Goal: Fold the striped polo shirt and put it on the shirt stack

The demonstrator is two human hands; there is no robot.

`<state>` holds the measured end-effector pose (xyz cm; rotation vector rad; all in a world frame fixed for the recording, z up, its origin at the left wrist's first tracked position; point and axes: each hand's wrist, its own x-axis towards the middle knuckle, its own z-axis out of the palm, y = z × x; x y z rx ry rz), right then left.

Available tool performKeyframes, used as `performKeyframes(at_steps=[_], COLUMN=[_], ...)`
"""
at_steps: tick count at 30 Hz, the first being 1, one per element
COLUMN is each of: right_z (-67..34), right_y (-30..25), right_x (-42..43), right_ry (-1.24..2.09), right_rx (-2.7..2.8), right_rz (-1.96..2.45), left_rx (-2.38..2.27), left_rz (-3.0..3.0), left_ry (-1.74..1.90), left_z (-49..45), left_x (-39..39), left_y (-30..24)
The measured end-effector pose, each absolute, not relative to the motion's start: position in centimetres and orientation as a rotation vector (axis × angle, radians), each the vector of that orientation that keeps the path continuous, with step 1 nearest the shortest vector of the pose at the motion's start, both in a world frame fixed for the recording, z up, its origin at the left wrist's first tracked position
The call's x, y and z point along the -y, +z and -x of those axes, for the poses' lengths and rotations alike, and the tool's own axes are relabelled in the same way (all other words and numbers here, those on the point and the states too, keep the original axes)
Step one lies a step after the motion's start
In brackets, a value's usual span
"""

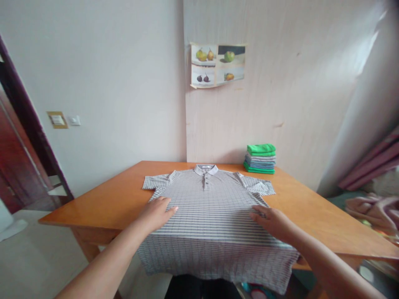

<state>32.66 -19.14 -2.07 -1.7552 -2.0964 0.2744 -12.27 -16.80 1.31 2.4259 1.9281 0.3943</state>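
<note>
1. Left hand (157, 214): on my feed it sits lower centre-left of the frame. Bare, uncovered to the fingertips.
2. Left forearm (109, 261): enters from the lower-left corner. Slim, uncovered along all its visible length, from wrist to frame edge.
3. Right hand (272, 222): lower centre-right. Bare, same build as item 1.
4. Right forearm (324, 261): enters from the lower-right corner. Uncovered from wrist to frame edge.
5. Fine detail: I cannot resolve nails or surface marks. Both forearms blur toward the bottom edge.

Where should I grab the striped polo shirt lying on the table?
Probably pinch the striped polo shirt at both sleeves, coming in from left and right: it lies flat, front up, sleeves spread, hem hanging over the table edge.
</note>
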Motion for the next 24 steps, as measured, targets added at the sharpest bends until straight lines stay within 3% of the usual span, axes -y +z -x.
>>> performKeyframes(at_steps=[10,16,24], right_z=[-28.5,-26.5,-23.8], right_y=[0.7,1.5,1.7], right_x=[13.8,10.1,1.1], right_ry=[0.352,0.435,0.265], right_rx=[2.151,2.203,2.220], right_rz=[1.532,1.481,1.463], left_rx=[-1.372,-1.277,-1.258], left_rz=[-2.781,-2.783,-2.781], left_ry=[0.494,0.642,0.637], left_z=[3.1,0.3,0.5], left_x=[8.6,5.6,5.8], left_y=[2.4,0.4,-0.6])
